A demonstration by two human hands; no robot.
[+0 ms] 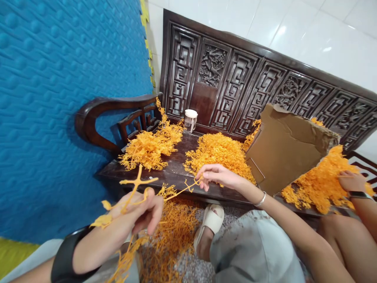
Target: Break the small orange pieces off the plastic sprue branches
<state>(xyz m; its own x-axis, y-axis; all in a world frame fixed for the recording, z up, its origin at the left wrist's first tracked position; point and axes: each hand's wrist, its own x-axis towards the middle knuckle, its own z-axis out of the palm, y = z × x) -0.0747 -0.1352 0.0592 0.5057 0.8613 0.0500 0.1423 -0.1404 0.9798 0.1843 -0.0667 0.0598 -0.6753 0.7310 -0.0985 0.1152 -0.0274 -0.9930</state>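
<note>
My left hand [132, 220], with a black band on its wrist, is closed around several thin orange plastic branch pieces [132, 190] that fan out above and below the fingers. A long orange sprig [179, 192] runs from that bunch to my right hand [218, 175], which pinches its far end with fingertips just above the front edge of the dark wooden bench [173, 175]. A silver bracelet sits on my right wrist. More orange pieces hang below my left hand.
Three piles of orange pieces lie on the bench: left [150, 147], middle [218, 151], right [321, 181]. A torn cardboard sheet [285, 149] stands between middle and right. A white-lidded jar [190, 120] stands at the back. Another person's hand [350, 181] rests on the right pile. Orange scraps [173, 232] cover the floor.
</note>
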